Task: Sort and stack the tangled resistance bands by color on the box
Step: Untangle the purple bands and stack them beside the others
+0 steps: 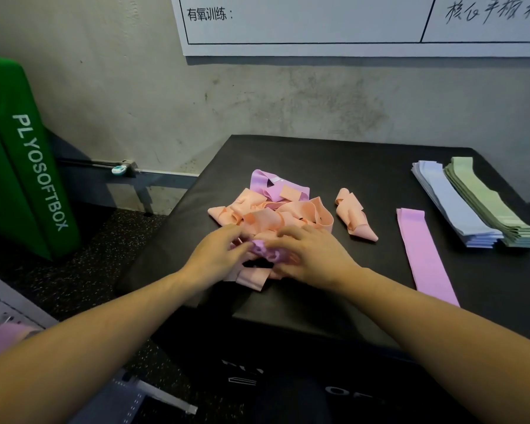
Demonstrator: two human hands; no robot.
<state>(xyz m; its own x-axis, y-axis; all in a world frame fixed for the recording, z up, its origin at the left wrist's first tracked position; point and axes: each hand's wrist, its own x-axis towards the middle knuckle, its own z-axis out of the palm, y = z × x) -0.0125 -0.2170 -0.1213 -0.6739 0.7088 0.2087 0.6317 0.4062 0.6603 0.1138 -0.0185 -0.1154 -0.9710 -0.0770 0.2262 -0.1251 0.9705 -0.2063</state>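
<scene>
My left hand (219, 250) and right hand (308, 255) pinch crumpled purple band (265, 250) at near edge of tangled pile (273, 214) on box (334, 157). Step in hand — untangling. Next: pull free, flatten, lay on flat purple band (423, 255) — beside blue stack (453, 206), green stack (487, 203).

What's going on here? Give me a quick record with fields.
surface: black box
sorted stacks: blue stack and green stack, side by side at right
flat single: purple band
unsorted: tangled pile, mostly peach, some purple
stray: peach band, beside the pile
hands: left hand and right hand grip a crumpled purple band
</scene>
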